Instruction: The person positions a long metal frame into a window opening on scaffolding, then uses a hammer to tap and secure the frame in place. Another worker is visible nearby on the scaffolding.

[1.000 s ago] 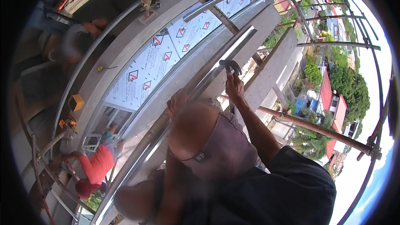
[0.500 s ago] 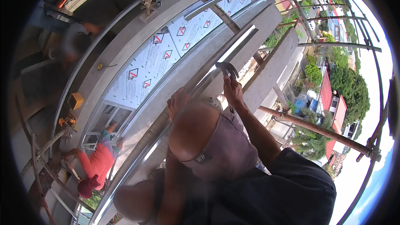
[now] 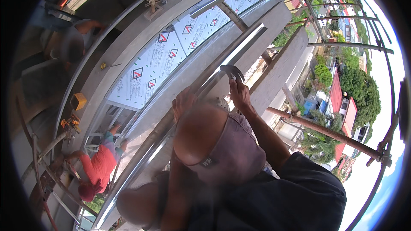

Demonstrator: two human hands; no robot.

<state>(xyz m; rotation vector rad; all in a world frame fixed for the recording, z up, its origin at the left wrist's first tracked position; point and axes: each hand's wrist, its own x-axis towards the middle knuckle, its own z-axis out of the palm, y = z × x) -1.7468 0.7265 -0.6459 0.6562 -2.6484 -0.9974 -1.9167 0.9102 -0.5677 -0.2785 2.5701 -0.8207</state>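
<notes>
In my right hand (image 3: 240,94) is a dark claw hammer (image 3: 232,71), its curved head showing above my closed fingers. The handle is mostly hidden. The hammer head is beside a long shiny metal channel (image 3: 239,50) that runs diagonally from upper right to lower left. My left hand (image 3: 183,102) is wrapped over the channel's edge, further down its length. A mauve cap (image 3: 233,149) and dark sleeves hide the middle of the channel and part of my left forearm.
Planks (image 3: 280,68) and rusty scaffold pipes (image 3: 325,132) lie to the right, with a drop to a street beyond. Film-covered panels (image 3: 150,70) line the ledge. A person in a red shirt (image 3: 100,167) works at lower left; another (image 3: 75,42) is at upper left. A yellow tool (image 3: 78,101) rests there.
The hammer and both my hands stay nearly in place. The person at upper left has shifted, with an arm now stretched out. The person in red has moved slightly.
</notes>
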